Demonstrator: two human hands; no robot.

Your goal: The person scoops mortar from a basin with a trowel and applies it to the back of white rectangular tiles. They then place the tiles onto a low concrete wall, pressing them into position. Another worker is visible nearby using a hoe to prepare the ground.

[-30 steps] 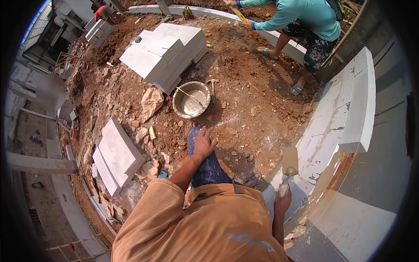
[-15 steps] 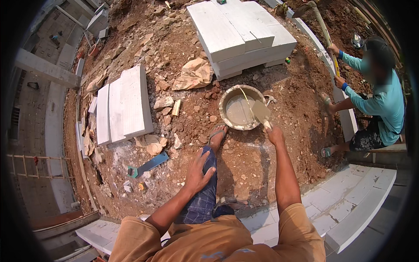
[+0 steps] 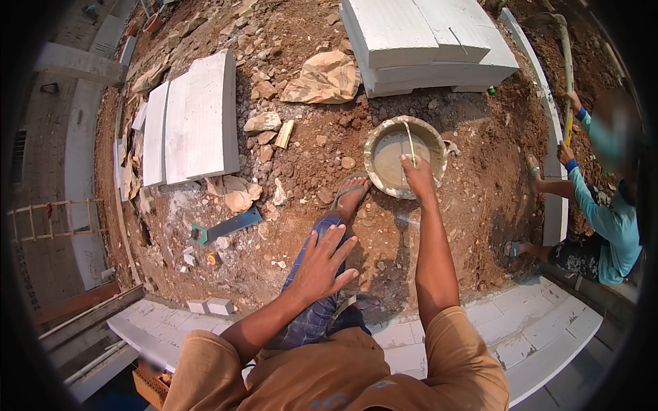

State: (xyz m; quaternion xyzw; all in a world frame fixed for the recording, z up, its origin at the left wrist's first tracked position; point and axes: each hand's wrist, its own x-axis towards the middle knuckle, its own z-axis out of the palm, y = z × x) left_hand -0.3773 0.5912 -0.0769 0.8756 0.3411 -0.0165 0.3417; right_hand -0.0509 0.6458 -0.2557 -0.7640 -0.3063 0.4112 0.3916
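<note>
My right hand (image 3: pixel 417 175) reaches down to a round pan of grey mortar (image 3: pixel 387 137) on the red earth and grips a thin yellowish stick (image 3: pixel 409 140) that stands in the mix. My left hand (image 3: pixel 322 264) rests flat with spread fingers on my blue-trousered knee (image 3: pixel 308 315). My foot in a sandal (image 3: pixel 349 195) is planted just left of the pan.
A stack of white blocks (image 3: pixel 425 41) lies beyond the pan, more slabs (image 3: pixel 195 116) at the left, rubble and a torn sack (image 3: pixel 325 75) between. Another person in a teal shirt (image 3: pixel 610 219) works a long-handled tool at the right. A low white block wall (image 3: pixel 528 335) runs beneath me.
My right hand has stayed at the pan, holding the stick in the mortar. The view has closed in and shifted. My left hand remains on my knee.
</note>
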